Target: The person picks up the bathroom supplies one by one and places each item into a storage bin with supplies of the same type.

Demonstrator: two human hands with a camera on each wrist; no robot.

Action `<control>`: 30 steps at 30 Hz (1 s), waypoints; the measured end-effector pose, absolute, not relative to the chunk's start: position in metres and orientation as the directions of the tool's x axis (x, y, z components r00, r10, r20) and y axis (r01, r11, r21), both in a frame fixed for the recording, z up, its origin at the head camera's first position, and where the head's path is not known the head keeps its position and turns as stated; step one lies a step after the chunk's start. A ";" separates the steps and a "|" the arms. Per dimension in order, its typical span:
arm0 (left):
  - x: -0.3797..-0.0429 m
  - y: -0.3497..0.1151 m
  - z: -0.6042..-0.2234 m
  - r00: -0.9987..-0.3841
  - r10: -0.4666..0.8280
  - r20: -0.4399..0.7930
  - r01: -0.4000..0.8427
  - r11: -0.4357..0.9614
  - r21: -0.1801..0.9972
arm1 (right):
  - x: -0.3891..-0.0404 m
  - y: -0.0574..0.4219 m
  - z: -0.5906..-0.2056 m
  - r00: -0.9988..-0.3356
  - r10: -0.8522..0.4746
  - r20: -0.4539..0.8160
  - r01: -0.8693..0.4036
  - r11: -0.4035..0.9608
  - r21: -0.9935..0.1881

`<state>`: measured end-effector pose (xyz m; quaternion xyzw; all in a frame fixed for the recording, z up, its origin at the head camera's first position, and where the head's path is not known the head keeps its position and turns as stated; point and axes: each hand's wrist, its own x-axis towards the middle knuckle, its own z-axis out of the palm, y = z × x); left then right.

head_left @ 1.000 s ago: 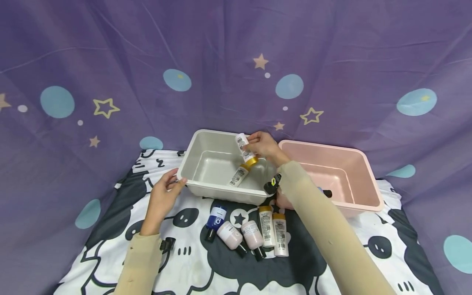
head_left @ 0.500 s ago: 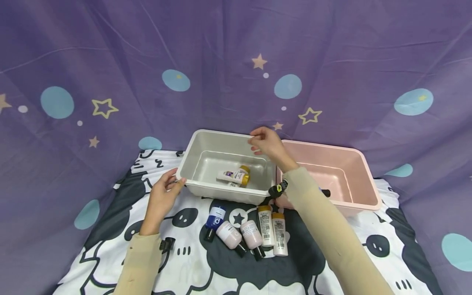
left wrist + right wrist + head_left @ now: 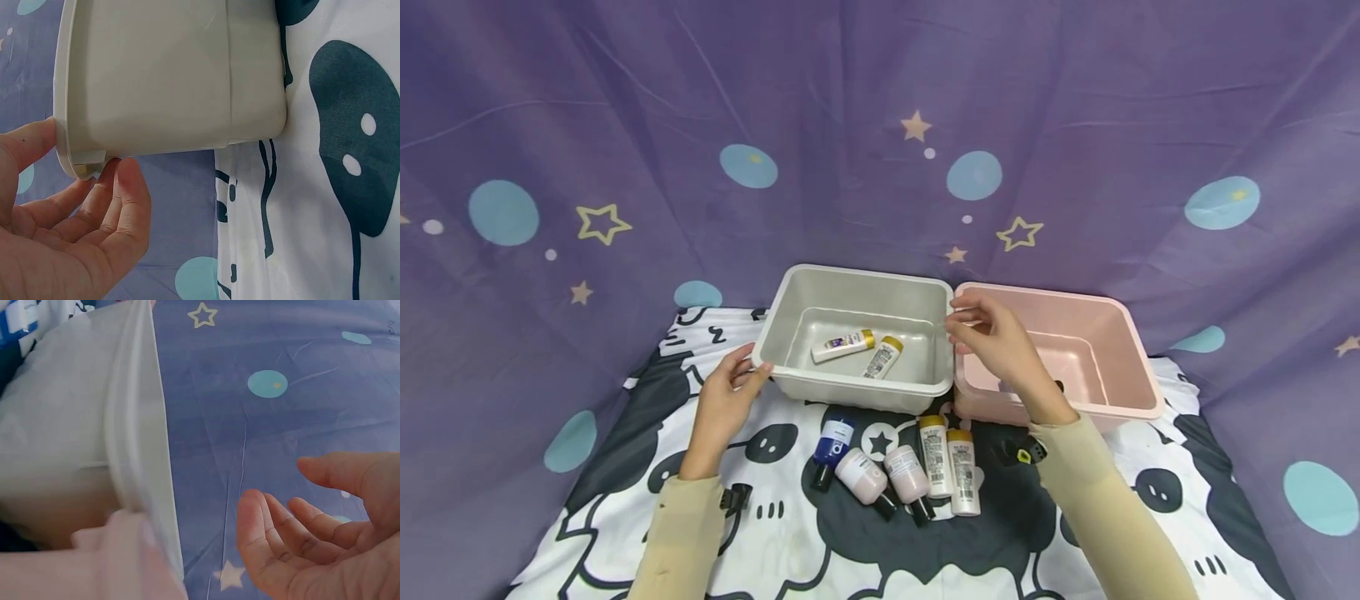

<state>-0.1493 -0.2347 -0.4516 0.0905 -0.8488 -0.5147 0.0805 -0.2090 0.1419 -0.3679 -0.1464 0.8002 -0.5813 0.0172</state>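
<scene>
My left hand [image 3: 724, 408] holds the near left corner of a light grey plastic bin [image 3: 850, 390]. In the left wrist view its thumb [image 3: 34, 140] lies against the rim, with the fingers below the corner. Two white bottles with gold caps lie inside: one bottle [image 3: 841, 346] slants left, the other bottle [image 3: 882, 358] points toward the near wall. My right hand [image 3: 1000, 346] hovers over the left side of a pink bin [image 3: 1138, 408], next to the grey one. Nothing sits between its loosely bent fingers, as the right wrist view also shows.
In front of the bins lie a blue bottle [image 3: 834, 442], two pale pink bottles [image 3: 861, 475] with black caps and two white bottles [image 3: 936, 458] with gold caps. A dark-capped item [image 3: 1059, 386] shows inside the pink bin. A purple curtain [image 3: 850, 167] hangs behind.
My right hand has let go of a white gold-capped bottle, which dropped into the grey bin and came to rest farther left. The hand then moved right and nearer. My left hand keeps its hold.
</scene>
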 end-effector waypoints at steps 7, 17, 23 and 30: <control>-0.149 -0.235 -0.450 -0.972 -0.235 0.031 -0.080 0.451 0.889 | -0.170 0.169 -0.386 -0.957 -0.231 0.174 -0.238 0.289 -0.927; -0.149 -0.234 -0.449 -0.971 -0.238 0.025 -0.085 0.444 0.892 | -0.122 0.192 -0.416 -0.966 -0.204 0.161 -0.223 0.335 -0.915; -0.148 -0.233 -0.449 -0.970 -0.241 0.020 -0.091 0.443 0.892 | -0.104 0.196 -0.445 -0.976 -0.209 0.066 -0.132 0.321 -0.938; -0.148 -0.233 -0.448 -0.969 -0.246 0.015 -0.100 0.446 0.889 | -0.096 0.195 -0.480 -0.986 -0.144 -0.083 0.028 0.346 -0.938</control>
